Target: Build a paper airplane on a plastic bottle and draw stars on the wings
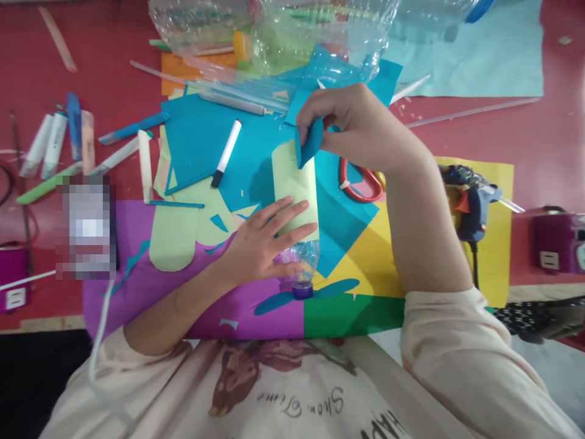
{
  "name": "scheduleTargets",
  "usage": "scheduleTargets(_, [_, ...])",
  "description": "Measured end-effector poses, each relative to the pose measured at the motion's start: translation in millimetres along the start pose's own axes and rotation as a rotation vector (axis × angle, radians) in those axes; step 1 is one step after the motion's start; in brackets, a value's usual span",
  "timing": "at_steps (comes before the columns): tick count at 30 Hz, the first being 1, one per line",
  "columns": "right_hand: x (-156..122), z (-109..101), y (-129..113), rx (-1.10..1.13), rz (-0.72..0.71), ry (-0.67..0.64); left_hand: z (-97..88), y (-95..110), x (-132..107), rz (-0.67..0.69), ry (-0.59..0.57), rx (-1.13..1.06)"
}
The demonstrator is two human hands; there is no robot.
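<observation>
While the left hand (265, 244) grips a paper-wrapped bottle (296, 183), the right hand (354, 125) pinches a blue paper scrap (309, 141) at its far end.
The bottle lies on its side on overlapping coloured sheets (201, 131), its cap (301, 291) toward the person, with the left fingers curled over the pale green wrap near the neck. The right thumb and forefinger are closed on the folded scrap, which touches the wrap's far edge. A black-tipped marker (226, 152) lies just left of the bottle. Red-handled scissors (361, 186) lie to its right, partly under the right wrist, and a blue glue gun (470, 204) rests farther right on yellow paper (498, 256).
</observation>
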State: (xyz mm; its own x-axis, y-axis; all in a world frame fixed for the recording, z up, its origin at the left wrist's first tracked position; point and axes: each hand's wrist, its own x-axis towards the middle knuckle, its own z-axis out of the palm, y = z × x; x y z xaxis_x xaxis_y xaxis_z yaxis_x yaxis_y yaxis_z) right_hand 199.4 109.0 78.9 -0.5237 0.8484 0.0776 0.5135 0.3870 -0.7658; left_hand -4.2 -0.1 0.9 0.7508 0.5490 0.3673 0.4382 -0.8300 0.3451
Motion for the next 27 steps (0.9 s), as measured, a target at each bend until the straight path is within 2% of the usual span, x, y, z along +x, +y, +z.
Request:
scheduleTargets(7, [-0.7, -0.6, 3.5, 0.005, -0.039, -0.022, -1.4, 0.9, 2.1, 0.025, 0.033, -0.007])
scheduleTargets(15, [-1.2, 0.1, -0.4, -0.009, 0.015, -0.018, -1.6, 0.8, 2.3, 0.022, 0.035, -0.002])
scheduleTargets(21, [-0.7, -2.0, 1.4, -0.092, -0.037, -0.047, -0.7, -0.1, 0.2, 0.006, 0.009, -0.001])
scheduleTargets(27, [-1.3, 0.2, 3.8, -0.111, -0.064, -0.042, -1.0, 0.6, 1.7, 0.028, 0.035, 0.003])
